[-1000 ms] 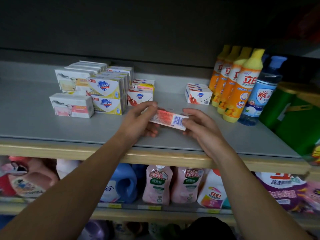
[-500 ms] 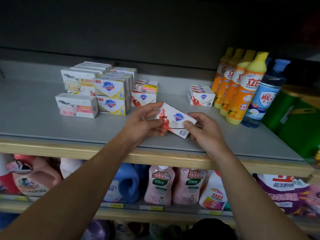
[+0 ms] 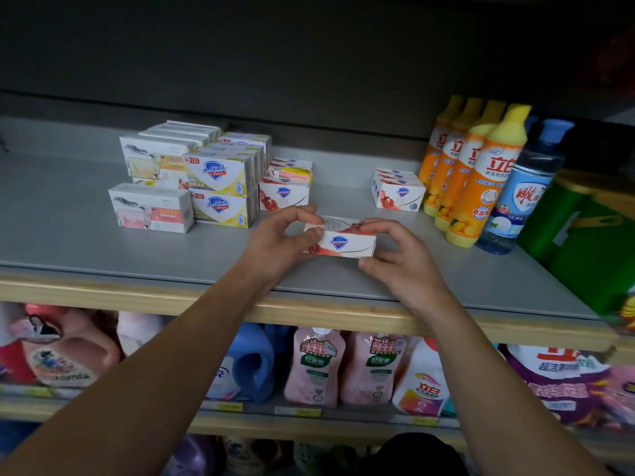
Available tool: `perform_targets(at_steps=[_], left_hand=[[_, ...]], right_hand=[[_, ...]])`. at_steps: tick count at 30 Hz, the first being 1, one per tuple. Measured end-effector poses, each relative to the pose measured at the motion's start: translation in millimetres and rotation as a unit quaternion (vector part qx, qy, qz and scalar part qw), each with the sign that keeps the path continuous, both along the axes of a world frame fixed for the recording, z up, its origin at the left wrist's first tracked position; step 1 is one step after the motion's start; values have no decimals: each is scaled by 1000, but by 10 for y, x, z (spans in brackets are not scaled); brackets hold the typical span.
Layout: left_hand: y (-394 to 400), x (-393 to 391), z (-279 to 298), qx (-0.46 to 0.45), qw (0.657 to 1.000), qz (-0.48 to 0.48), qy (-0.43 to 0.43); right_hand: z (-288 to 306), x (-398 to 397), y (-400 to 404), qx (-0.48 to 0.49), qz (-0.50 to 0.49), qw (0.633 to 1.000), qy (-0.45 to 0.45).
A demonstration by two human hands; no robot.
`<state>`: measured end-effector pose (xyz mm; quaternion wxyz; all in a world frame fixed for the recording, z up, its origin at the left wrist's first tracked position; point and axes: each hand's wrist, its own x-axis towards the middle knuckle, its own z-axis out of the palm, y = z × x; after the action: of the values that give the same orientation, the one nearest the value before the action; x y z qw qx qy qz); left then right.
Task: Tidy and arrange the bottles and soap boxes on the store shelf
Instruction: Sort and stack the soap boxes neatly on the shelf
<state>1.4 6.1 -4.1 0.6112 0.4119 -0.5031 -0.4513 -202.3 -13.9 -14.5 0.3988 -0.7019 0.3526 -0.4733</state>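
Now both hands' curled fingers (image 3: 379,225) grip a rectangular glossy cardboard soap box (image 3: 345,242).

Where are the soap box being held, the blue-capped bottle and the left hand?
held soap box (image 3: 343,242), head view, front face by logo.
blue-capped bottle (image 3: 522,197), head view, label.
left hand (image 3: 275,243), head view, back of hand.
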Motion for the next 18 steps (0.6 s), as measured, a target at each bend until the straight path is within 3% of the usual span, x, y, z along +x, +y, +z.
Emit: perform_targets(at_steps=[7, 14, 18], left_hand=[[28, -20, 6, -6, 1000, -12, -9], [20, -30, 8, -1, 967, 91, -239], [6, -37, 31, 8, 960, 103, -260]], right_hand=[[-19, 8, -21, -47, -56, 996, 50], [-37, -4, -68, -14, -113, 990, 88], [13, 9, -56, 6, -126, 983, 131]])
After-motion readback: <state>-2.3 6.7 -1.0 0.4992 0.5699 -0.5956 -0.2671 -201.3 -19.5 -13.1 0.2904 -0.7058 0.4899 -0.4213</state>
